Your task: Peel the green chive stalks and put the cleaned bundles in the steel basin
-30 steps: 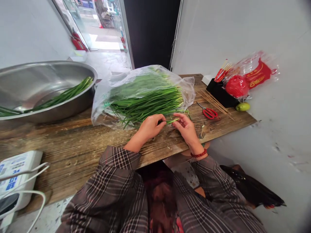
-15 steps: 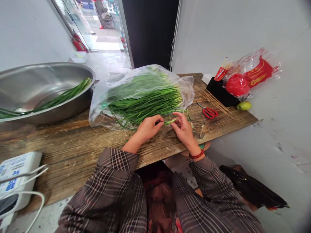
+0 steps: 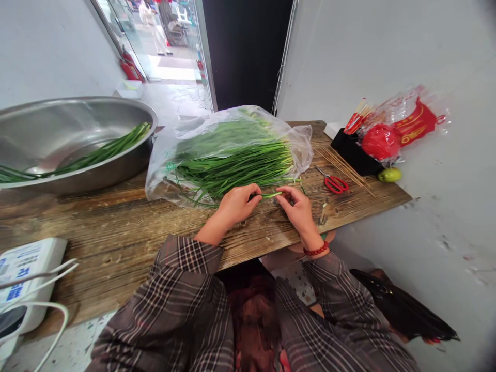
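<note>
My left hand (image 3: 237, 205) is closed around a few green Chinese chives (image 3: 270, 196), whose pale ends stick out to the right. At those ends, the thumb and fingertips of my right hand (image 3: 297, 207) are pinched together. A red bead bracelet circles my right wrist. Just beyond both hands lies a big heap of Chinese chives (image 3: 244, 164), partly covered by a clear plastic bag (image 3: 160, 178). How many stems my left hand holds is hidden by its fingers.
A steel basin (image 3: 149, 142) with more chives stands at the left. Red-handled scissors (image 3: 335, 184), bamboo skewers (image 3: 343, 166) and a black box (image 3: 354, 152) lie to the right on the wooden table (image 3: 155, 243). A white device (image 3: 39, 279) with cables sits front left.
My right hand has shifted slightly right and its fingers now pinch closer at the chive ends. My left hand keeps its hold. The view has tilted a little.
</note>
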{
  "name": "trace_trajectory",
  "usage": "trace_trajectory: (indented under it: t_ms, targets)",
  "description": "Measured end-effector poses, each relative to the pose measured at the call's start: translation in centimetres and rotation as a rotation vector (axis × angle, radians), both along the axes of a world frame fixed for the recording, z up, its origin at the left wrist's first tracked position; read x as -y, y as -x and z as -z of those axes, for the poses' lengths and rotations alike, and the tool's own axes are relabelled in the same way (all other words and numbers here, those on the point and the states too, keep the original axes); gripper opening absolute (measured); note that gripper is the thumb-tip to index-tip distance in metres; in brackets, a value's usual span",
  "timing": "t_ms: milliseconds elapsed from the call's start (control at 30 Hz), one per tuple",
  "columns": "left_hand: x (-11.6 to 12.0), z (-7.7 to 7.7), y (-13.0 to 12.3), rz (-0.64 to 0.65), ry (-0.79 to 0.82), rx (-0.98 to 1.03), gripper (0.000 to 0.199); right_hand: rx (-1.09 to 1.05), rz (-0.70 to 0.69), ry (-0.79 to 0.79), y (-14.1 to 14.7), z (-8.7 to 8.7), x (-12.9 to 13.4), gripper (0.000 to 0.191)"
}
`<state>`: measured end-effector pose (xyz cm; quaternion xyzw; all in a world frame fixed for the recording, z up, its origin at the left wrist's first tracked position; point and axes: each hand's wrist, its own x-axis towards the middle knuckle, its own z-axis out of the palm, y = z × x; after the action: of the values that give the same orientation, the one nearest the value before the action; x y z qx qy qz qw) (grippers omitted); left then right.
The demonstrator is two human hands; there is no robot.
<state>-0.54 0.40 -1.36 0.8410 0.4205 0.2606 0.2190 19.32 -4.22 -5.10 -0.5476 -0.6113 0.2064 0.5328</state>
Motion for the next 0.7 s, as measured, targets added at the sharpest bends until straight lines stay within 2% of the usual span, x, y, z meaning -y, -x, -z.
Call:
trace_trajectory:
  t_ms: [100, 300, 400, 467, 567, 633, 700]
  targets:
    - [-0.1, 0.1, 0.0, -0.009, 0.002, -0.011, 0.018, 0.046, 0.037, -0.026, 0.0, 0.1, 0.0, 0.02]
    - [-0.1, 0.0, 0.0, -0.022, 0.008, -0.015, 0.019, 0.094, 0.121, -0.098, 0.3, -0.4, 0.5, 0.022]
    - [0.0, -0.2, 0.1, -0.04, -0.023, -0.043, 0.018, -0.053, 0.274, -0.042, -0.3, 0.2, 0.2, 0.024]
    - [0.0, -0.3, 0.2, -0.043, -0.07, -0.076, 0.017, -0.196, 0.334, 0.026, -0.9, 0.8, -0.2, 0.032]
    - [0.1, -0.3, 0.2, -0.009, -0.151, -0.122, 0.016, -0.18, 0.287, 0.036, -1.5, 1.1, -0.6, 0.038]
    - [0.3, -0.4, 0.1, 0.022, -0.192, -0.166, 0.015, -0.064, 0.257, -0.027, -1.5, 0.9, -0.6, 0.026]
    - [0.4, -0.6, 0.0, 0.046, -0.224, -0.228, 0.014, 0.002, 0.235, -0.083, -1.1, 0.5, -0.4, 0.027]
